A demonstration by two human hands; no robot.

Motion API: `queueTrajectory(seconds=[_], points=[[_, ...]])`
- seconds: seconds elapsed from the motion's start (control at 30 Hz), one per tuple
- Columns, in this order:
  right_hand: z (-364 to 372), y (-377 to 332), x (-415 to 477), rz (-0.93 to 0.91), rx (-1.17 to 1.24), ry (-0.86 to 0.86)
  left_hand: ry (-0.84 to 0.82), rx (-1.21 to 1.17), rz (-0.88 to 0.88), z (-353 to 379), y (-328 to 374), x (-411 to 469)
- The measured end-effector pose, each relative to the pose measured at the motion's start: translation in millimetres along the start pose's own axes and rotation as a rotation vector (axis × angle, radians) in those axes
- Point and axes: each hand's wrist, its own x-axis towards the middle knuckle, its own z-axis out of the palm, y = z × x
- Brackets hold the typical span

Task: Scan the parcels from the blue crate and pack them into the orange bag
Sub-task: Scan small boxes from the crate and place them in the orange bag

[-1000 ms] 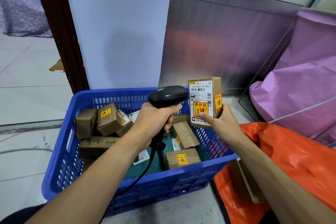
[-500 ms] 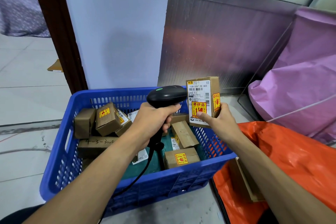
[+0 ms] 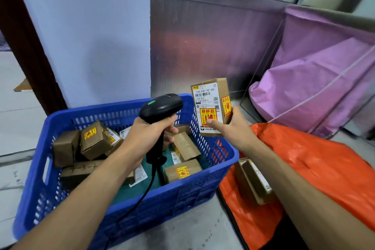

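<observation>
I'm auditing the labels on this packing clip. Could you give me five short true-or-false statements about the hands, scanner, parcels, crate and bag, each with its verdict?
1. The left hand grips the black scanner. True.
2. The right hand is empty. False: it holds a labelled parcel upright.
3. The blue crate is empty. False: several brown parcels lie in it.
4. Another parcel sits at the orange bag's mouth. True.
5. The scanner is cordless. False: a black cable hangs from its handle.
</observation>
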Motion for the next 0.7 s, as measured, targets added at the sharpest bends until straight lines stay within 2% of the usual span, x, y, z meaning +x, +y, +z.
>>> queueTrajectory(seconds=[0.23,0.47,0.57,0.7], points=[[-41,6,-33,0.034,0.011,-0.02,-0.065,0.056,0.041,33,-13,-6],[-104,20,-57,0.002,0.289,0.126,-0.101,0.076,0.019,81,-35,-5],[-139,44,-69,0.014,0.343,0.178,-0.102,0.041,-0.003,100,-41,-4],[-156,109,-103,0.141,0.316,0.196,-0.164,0.101,-0.052,138,-53,0]])
